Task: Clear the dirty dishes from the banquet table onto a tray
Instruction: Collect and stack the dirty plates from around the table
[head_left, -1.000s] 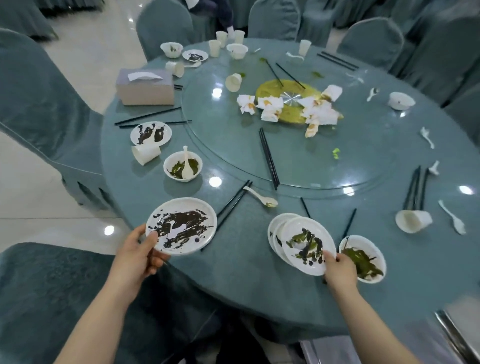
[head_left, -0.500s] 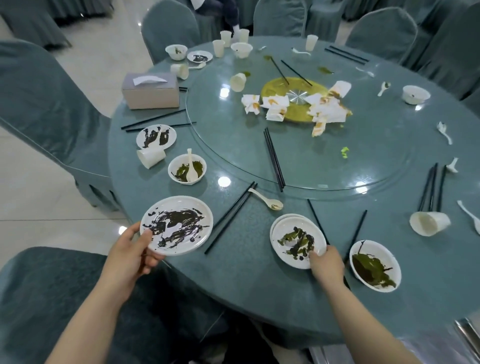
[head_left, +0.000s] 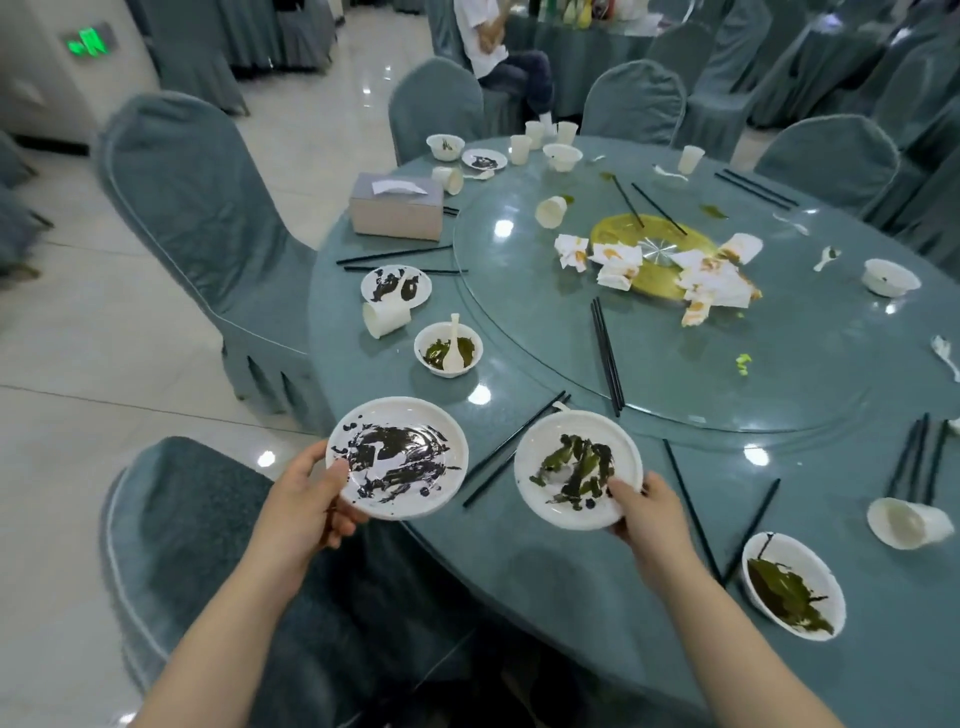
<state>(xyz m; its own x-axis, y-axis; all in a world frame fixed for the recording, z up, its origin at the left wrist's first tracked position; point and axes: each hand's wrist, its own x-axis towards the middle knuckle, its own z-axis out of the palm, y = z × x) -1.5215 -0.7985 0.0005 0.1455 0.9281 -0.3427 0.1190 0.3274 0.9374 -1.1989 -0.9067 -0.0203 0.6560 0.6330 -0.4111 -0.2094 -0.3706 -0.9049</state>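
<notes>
Two smeared plates up at the near edge: left hand pinches the black-sauced plate by its rim, right hand the green-flecked plate. Light, stiff, likely slippery (rim grips suit). No tray in sight.

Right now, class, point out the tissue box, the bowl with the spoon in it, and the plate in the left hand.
tissue box (head_left: 397, 215), head view, front face.
bowl (head_left: 434, 336), head view, near left rim.
plate (head_left: 397, 457), head view, smeared centre.
</notes>
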